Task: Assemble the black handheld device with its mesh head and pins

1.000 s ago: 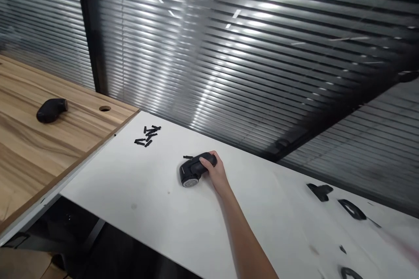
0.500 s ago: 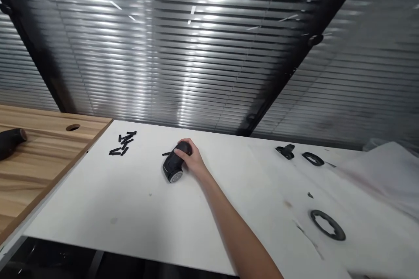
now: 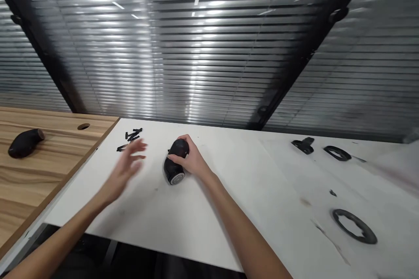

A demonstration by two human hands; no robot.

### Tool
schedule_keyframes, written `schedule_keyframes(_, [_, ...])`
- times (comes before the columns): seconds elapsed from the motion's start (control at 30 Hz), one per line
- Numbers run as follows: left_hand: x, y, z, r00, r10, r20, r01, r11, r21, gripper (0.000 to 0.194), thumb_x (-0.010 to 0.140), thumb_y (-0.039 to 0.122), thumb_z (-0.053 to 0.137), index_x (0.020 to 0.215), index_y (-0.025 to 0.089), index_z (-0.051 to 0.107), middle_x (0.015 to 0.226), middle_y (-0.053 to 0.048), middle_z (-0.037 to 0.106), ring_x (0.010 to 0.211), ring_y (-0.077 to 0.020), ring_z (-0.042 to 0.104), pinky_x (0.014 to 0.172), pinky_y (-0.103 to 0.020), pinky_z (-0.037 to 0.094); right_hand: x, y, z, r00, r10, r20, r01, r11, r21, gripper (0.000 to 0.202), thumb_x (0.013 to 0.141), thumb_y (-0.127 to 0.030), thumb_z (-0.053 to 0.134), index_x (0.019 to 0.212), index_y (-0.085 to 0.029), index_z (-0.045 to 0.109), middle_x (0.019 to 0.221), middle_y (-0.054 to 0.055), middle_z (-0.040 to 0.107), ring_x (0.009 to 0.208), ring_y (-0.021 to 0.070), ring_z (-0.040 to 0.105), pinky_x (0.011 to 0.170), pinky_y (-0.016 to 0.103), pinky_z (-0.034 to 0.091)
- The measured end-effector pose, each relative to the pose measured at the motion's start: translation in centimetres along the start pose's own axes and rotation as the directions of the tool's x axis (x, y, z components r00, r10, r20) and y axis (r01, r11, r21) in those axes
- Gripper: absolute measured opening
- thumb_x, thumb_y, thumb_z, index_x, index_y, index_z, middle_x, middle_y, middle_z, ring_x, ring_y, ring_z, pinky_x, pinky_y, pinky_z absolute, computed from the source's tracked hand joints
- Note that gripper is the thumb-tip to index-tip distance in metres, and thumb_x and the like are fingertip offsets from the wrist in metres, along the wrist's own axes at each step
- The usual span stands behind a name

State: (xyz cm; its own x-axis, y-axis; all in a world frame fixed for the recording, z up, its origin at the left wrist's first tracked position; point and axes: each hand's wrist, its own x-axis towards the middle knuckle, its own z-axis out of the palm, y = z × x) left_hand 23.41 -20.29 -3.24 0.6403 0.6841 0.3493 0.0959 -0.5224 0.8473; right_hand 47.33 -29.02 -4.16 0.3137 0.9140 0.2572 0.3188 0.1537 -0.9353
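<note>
My right hand (image 3: 191,156) is closed round a black curved device (image 3: 173,166) with a round, perforated grey mesh at its lower end. The device rests on the white tabletop, mesh end towards me. Left of it, my left hand (image 3: 126,167) hovers over the table, slightly smeared by motion, its fingers apart and nothing in them. Just beyond those fingertips lie several small black strips (image 3: 132,135) in a loose pile, partly hidden by the hand.
On the wooden table (image 3: 49,178) at left lies a similar black curved piece (image 3: 24,142). To the right are a black ring (image 3: 355,225), a smaller black ring (image 3: 337,153), a black bracket-like part (image 3: 303,145) and a small black scrap (image 3: 333,192). Blinds (image 3: 203,52) line the far side.
My left hand has come into view from the lower left and reached towards the black strips. The right hand keeps its hold on the device, which has turned slightly. The view has shifted left.
</note>
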Motion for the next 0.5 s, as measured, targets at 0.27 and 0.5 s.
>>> schedule_keyframes(0.27, [2.1,-1.1,5.5,0.945,-0.025,0.325,0.001,0.997,0.074,0.065,0.072,0.034,0.085,0.130,0.021,0.058,0.129,-0.011,0.066,0.116,-0.0334,0.062,0.098,-0.046,0.054,-0.2,0.2,1.3,0.995,-0.089,-0.043,0.086,0.994,-0.068,0.047,0.075,-0.044,0.080,0.110,-0.030,0.052,0.100,0.001,0.065,0.089,0.0246,0.063,0.079,0.040,0.053])
schedule_keyframes(0.5, [3.6,-1.4,3.9,0.935,-0.033,0.352,0.017,0.999,0.049,0.071,0.062,0.032,0.091,0.127,0.023,0.062,0.119,-0.005,0.071,0.108,-0.0306,0.066,0.090,-0.039,0.055,0.2,1.8,2.4,0.991,-0.096,-0.090,0.091,0.994,-0.068,0.070,0.072,-0.054,0.084,0.127,-0.031,0.048,0.118,0.005,0.064,0.100,0.0275,0.064,0.085,0.043,0.054])
